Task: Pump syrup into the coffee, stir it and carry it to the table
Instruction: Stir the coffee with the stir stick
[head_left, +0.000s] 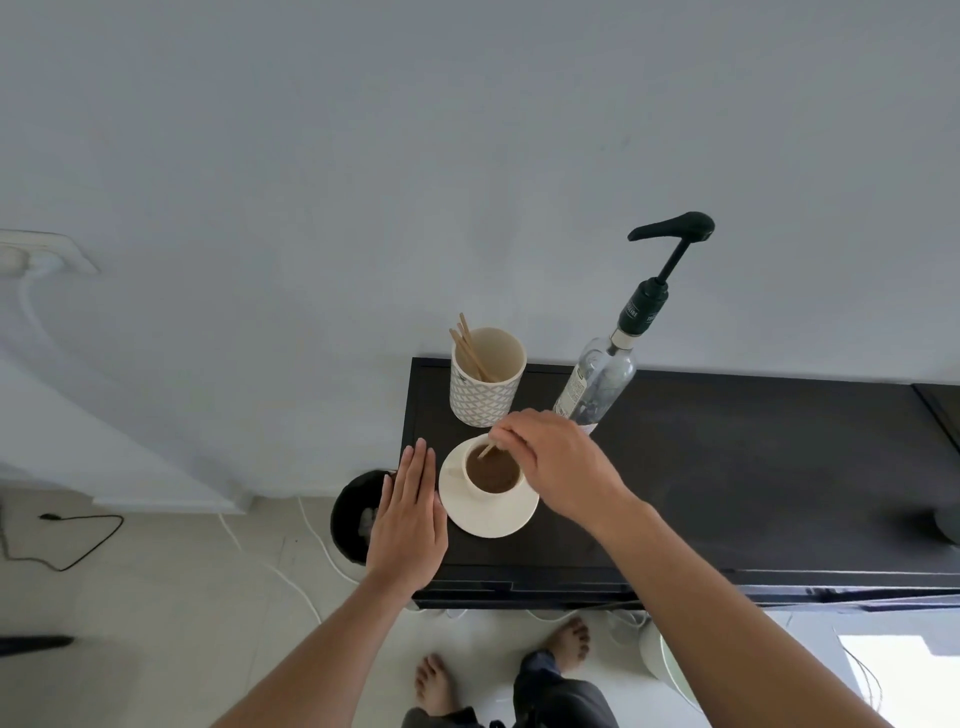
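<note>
A white cup of brown coffee (492, 474) stands on a white saucer (511, 519) near the left end of a dark cabinet top (727, 467). My right hand (550, 460) is over the cup, pinching a thin wooden stir stick (487, 450) whose lower end dips into the coffee. My left hand (410, 514) lies flat, fingers together, on the cabinet's left edge, just left of the saucer and holding nothing. Behind my right hand stands a clear glass syrup bottle (602, 379) with a black pump head (675, 228).
A patterned white holder (485, 389) with several wooden stir sticks stands behind the cup. A black bin (356, 514) sits on the floor left of the cabinet, with cables along the floor. My bare feet are below the cabinet front. A wall rises behind.
</note>
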